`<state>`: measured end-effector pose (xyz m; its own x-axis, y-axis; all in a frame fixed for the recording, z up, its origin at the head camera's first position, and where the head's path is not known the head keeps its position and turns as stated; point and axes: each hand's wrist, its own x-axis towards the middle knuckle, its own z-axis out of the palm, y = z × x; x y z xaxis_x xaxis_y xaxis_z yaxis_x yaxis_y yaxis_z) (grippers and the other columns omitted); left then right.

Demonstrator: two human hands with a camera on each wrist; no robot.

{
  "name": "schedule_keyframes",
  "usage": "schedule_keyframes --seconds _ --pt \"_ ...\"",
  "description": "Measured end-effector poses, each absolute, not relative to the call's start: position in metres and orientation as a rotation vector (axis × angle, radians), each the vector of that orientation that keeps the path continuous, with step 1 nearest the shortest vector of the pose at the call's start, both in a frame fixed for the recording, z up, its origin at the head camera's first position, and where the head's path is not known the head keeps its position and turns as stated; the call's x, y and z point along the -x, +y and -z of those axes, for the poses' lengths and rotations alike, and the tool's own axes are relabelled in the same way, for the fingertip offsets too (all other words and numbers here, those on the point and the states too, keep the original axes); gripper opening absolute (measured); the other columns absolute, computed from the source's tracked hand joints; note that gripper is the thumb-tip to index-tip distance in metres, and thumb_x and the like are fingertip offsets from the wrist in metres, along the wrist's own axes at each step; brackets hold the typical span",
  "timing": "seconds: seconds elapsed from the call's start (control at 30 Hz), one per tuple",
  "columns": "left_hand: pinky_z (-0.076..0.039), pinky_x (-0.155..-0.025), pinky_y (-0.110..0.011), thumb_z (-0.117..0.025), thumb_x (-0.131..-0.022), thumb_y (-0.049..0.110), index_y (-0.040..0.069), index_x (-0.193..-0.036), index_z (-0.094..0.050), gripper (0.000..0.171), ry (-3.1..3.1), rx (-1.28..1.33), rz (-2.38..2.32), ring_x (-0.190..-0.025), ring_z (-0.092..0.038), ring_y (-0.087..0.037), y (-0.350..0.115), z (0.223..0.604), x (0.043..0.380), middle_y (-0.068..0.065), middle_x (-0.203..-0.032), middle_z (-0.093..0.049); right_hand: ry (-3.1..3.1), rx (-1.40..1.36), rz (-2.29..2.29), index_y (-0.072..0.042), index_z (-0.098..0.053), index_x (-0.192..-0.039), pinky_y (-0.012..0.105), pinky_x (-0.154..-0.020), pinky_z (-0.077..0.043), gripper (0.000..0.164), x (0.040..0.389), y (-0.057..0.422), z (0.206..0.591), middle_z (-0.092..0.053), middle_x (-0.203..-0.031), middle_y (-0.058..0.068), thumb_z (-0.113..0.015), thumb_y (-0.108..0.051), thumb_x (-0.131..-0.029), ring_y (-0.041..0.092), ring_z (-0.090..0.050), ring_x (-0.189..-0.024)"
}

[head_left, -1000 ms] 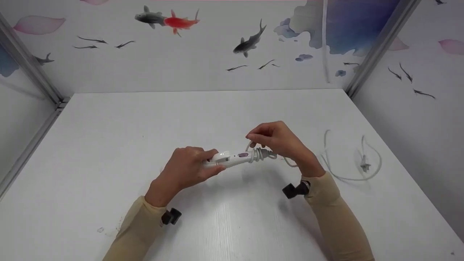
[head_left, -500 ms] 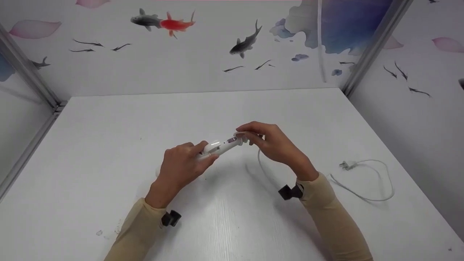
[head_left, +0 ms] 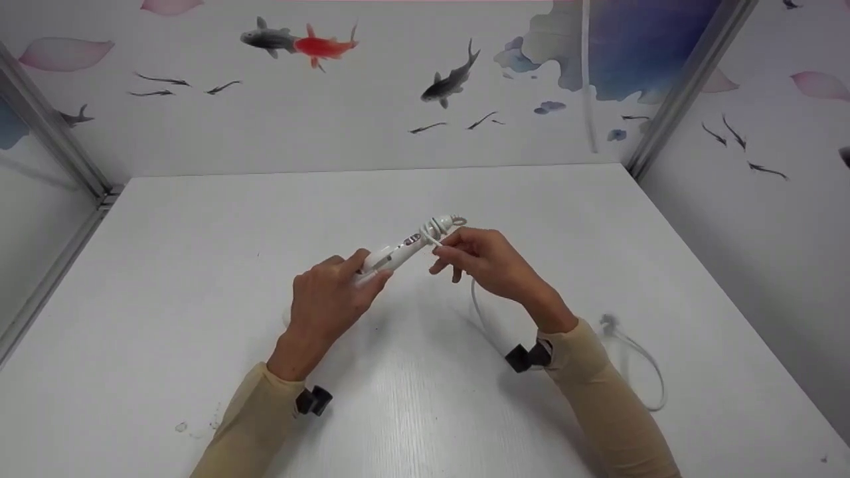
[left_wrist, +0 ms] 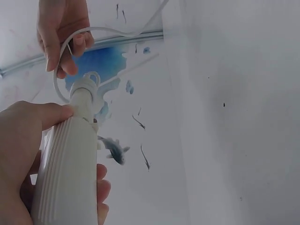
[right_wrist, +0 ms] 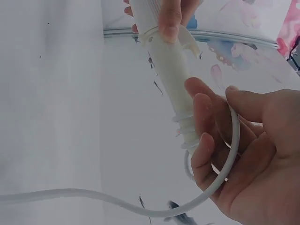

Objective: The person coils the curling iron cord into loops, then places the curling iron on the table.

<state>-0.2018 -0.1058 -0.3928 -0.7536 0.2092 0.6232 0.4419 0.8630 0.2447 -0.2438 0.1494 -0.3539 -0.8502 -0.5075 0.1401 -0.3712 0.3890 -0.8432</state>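
A white curling iron (head_left: 400, 253) is held slanting above the table, its handle end up and to the right. My left hand (head_left: 331, 292) grips its thicker, ribbed part (left_wrist: 70, 173), thumb along one side. White cord is wound in several turns (head_left: 435, 229) around the handle, close to the end where a small loop sticks out. Beside these turns my right hand (head_left: 495, 263) pinches the cord (right_wrist: 235, 133) between thumb and fingers. From there the cord bows past the palm and runs down to the table, partly hidden behind the right forearm.
The cord's plug (head_left: 607, 323) and a loose bend of cord (head_left: 657, 378) are to the right of the right forearm. White panels (head_left: 299, 126) printed with fish stand behind and beside the white table (head_left: 212, 226). Each sleeve carries a black wrist camera (head_left: 319, 400).
The curling iron's handle end has swung up and away. My right hand has gone over the handle to its near side with the cord. The plug end has shifted left and nearer.
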Motion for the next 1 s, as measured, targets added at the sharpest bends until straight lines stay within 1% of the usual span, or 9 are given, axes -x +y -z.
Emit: schedule_keyframes --seconds 0.23,0.37,0.53,0.57,0.63,0.73,0.83,0.9,1.0 --pt "-0.054 -0.052 -0.040 -0.076 -0.088 0.035 0.003 -0.103 -0.074 0.036 -2.401 0.413 0.648 -0.061 -0.065 -0.025 -0.109 0.389 0.203 -0.016 -0.080 -0.074 2.407 0.784 1.436 -0.009 -0.073 -0.119 0.024 -0.065 -0.051 0.027 0.254 0.157 0.361 -0.074 -0.085 0.008 -0.057 -0.023 -0.103 0.012 -0.063 -0.069" --pt "-0.054 -0.053 -0.040 -0.075 -0.089 0.036 0.003 -0.106 -0.074 0.037 -2.385 0.383 0.728 -0.061 -0.064 -0.025 -0.111 0.385 0.203 -0.016 -0.079 -0.073 2.310 0.771 1.432 -0.010 -0.074 -0.118 0.030 -0.078 -0.053 0.029 0.264 0.165 0.369 -0.074 -0.084 0.001 -0.057 -0.028 -0.103 0.026 -0.064 -0.075" --pt "-0.056 -0.056 -0.042 -0.076 -0.089 0.036 0.001 -0.111 -0.074 0.042 -2.353 0.330 0.862 -0.063 -0.064 -0.025 -0.113 0.380 0.201 -0.016 -0.080 -0.073 2.220 0.684 1.432 -0.005 -0.072 -0.082 0.043 -0.109 -0.038 0.048 0.275 0.176 0.380 -0.075 -0.100 0.005 -0.051 -0.042 -0.104 0.031 -0.063 -0.114" --pt "-0.056 -0.057 -0.042 -0.076 -0.089 0.036 0.001 -0.112 -0.074 0.042 -2.349 0.324 0.879 -0.064 -0.064 -0.025 -0.113 0.379 0.201 -0.016 -0.081 -0.073 2.204 0.680 1.431 -0.005 -0.067 -0.074 0.044 -0.111 -0.035 0.051 0.276 0.178 0.383 -0.074 -0.106 0.010 -0.051 -0.044 -0.103 0.033 -0.060 -0.120" --pt "-0.057 -0.058 -0.043 -0.076 -0.089 0.036 0.001 -0.114 -0.074 0.043 -2.347 0.319 0.901 -0.064 -0.065 -0.025 -0.112 0.380 0.201 -0.016 -0.083 -0.074 2.174 0.667 1.424 -0.008 -0.057 -0.064 0.044 -0.110 -0.033 0.055 0.278 0.177 0.387 -0.071 -0.101 0.014 -0.052 -0.046 -0.102 0.033 -0.056 -0.125" --pt "-0.057 -0.059 -0.043 -0.076 -0.089 0.035 0.001 -0.112 -0.074 0.042 -2.344 0.335 0.909 -0.064 -0.065 -0.025 -0.112 0.380 0.202 -0.016 -0.082 -0.074 2.151 0.662 1.412 -0.009 -0.062 -0.066 0.039 -0.101 -0.037 0.051 0.279 0.174 0.390 -0.062 -0.078 0.009 -0.057 -0.046 -0.100 0.027 -0.060 -0.096" --pt "-0.057 -0.059 -0.042 -0.076 -0.088 0.034 0.001 -0.111 -0.075 0.040 -2.338 0.372 0.909 -0.064 -0.065 -0.025 -0.112 0.379 0.202 -0.015 -0.082 -0.074 2.177 0.618 1.388 -0.003 -0.074 -0.084 0.034 -0.087 -0.040 0.048 0.280 0.174 0.390 -0.050 -0.064 -0.002 -0.060 -0.046 -0.098 0.015 -0.045 -0.068" --pt "-0.057 -0.058 -0.040 -0.077 -0.088 0.034 0.002 -0.110 -0.076 0.039 -2.332 0.412 0.905 -0.063 -0.064 -0.023 -0.111 0.377 0.201 -0.014 -0.081 -0.074 2.221 0.570 1.371 -0.001 -0.076 -0.098 0.031 -0.078 -0.039 0.047 0.281 0.175 0.390 -0.043 -0.059 -0.004 -0.061 -0.046 -0.097 0.011 -0.036 -0.060" --pt "-0.055 -0.057 -0.037 -0.077 -0.088 0.033 0.003 -0.107 -0.076 0.035 -2.327 0.496 0.888 -0.062 -0.063 -0.020 -0.115 0.377 0.201 -0.012 -0.080 -0.074 2.316 0.480 1.318 0.001 -0.075 -0.094 0.028 -0.071 -0.039 0.048 0.285 0.173 0.389 -0.042 -0.057 -0.005 -0.065 -0.046 -0.095 0.010 -0.038 -0.060"
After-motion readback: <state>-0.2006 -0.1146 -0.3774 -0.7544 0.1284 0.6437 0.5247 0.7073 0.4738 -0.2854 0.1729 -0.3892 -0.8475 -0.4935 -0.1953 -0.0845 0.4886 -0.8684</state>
